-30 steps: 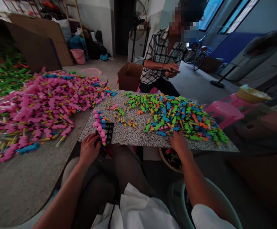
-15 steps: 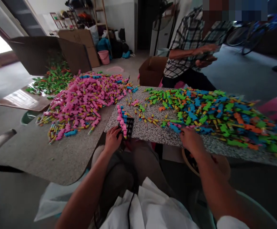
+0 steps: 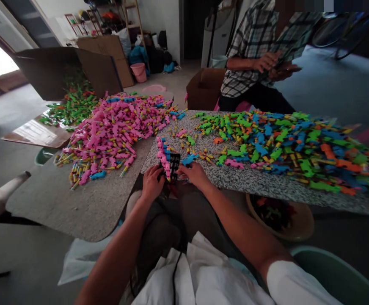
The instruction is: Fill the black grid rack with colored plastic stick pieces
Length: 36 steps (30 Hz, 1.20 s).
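My left hand (image 3: 152, 182) is closed on the near end of a black grid rack (image 3: 173, 162) that leans on the edge of the speckled stone slab (image 3: 251, 180). A row of pink and blue toy pieces (image 3: 163, 155) stands in the rack. My right hand (image 3: 193, 173) is beside the rack, fingers pinched on a blue toy piece (image 3: 189, 159). A wide heap of green, blue and orange toy pieces (image 3: 286, 146) covers the slab to the right.
A big pile of pink pieces (image 3: 114, 127) lies on the grey table (image 3: 76, 203) at left, green ones (image 3: 67, 108) beyond. A person in a checked shirt (image 3: 257, 51) sits across. A bowl of pieces (image 3: 279, 214) is under the slab, a cardboard box (image 3: 203, 89) behind.
My right hand left the mixed heap and came left to the rack with a blue piece in its fingers. The left hand stayed on the rack.
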### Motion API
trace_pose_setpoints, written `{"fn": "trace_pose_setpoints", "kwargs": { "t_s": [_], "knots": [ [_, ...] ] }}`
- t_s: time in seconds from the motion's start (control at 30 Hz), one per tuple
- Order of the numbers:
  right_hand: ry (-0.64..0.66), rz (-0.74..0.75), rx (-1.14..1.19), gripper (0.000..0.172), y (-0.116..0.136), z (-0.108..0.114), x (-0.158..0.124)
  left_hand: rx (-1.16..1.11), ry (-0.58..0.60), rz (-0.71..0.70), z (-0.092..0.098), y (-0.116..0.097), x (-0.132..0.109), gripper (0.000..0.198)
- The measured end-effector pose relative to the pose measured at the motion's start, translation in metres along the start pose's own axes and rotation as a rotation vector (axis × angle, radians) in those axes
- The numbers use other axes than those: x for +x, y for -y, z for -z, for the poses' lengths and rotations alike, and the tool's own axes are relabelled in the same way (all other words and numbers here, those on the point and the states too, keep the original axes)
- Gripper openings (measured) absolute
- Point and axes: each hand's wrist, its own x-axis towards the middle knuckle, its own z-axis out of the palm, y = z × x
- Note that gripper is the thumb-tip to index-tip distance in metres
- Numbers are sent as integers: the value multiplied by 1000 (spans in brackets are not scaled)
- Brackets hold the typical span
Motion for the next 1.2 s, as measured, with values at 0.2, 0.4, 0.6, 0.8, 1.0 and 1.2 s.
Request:
{"fn": "trace_pose_setpoints", "kwargs": {
  "t_s": [0.2, 0.4, 0.6, 0.8, 1.0, 1.2],
  "knots": [
    [138, 45, -291, 13, -4, -16, 9, -7, 0, 4, -1, 0, 0, 39],
    [180, 137, -649, 10, 10, -13, 12, -11, 2, 2, -1, 0, 0, 38],
    [177, 262, -975, 23, 22, -22, 7, 0, 1, -16, -1, 0, 0, 39],
    [184, 363, -1024, 25, 16, -28, 2, 7, 10, -10, -1, 1, -1, 39],
    [172, 355, -1040, 26, 13, -30, 5, 11, 31, -22, 2, 0, 0, 39],
    [200, 367, -992, 25, 12, -26, 8, 8, 29, -29, 2, -1, 0, 39]
  ]
}}
